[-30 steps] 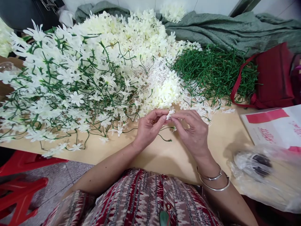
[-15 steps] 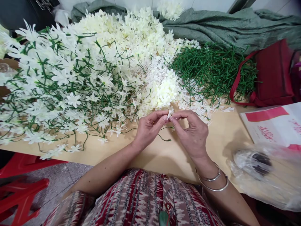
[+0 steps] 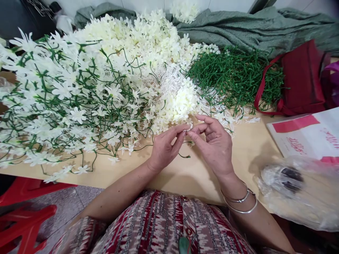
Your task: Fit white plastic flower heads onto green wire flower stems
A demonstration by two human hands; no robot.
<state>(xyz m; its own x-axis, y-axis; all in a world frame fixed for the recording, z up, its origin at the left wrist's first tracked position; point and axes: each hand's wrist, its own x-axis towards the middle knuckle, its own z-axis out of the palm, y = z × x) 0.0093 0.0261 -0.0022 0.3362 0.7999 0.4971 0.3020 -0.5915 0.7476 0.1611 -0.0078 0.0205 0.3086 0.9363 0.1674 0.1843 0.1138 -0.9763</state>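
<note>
My left hand (image 3: 165, 146) pinches a small white artificial flower piece (image 3: 188, 128) between thumb and forefinger, just above the table. My right hand (image 3: 215, 144) meets it from the other side, thumb and a finger closed at the same piece, its forefinger raised. Fingertips hide much of the piece. Below the hands a thin green stem (image 3: 184, 156) shows against the table. Just beyond them lies a heap of pale yellow-white petals (image 3: 184, 100), with thin white stamen strands (image 3: 169, 76) behind it.
Assembled white flowers on green stems (image 3: 76, 95) cover the left side. Loose green stems (image 3: 233, 76) are piled back right, beside a red bag (image 3: 302, 81). A printed paper bag (image 3: 293, 137) and a clear plastic bag (image 3: 317, 190) lie right. Red stools (image 3: 29, 225) stand lower left.
My right forefinger has lifted away from the flower piece, while its thumb has shifted left toward my left fingertips. The view has moved slightly to the right.
</note>
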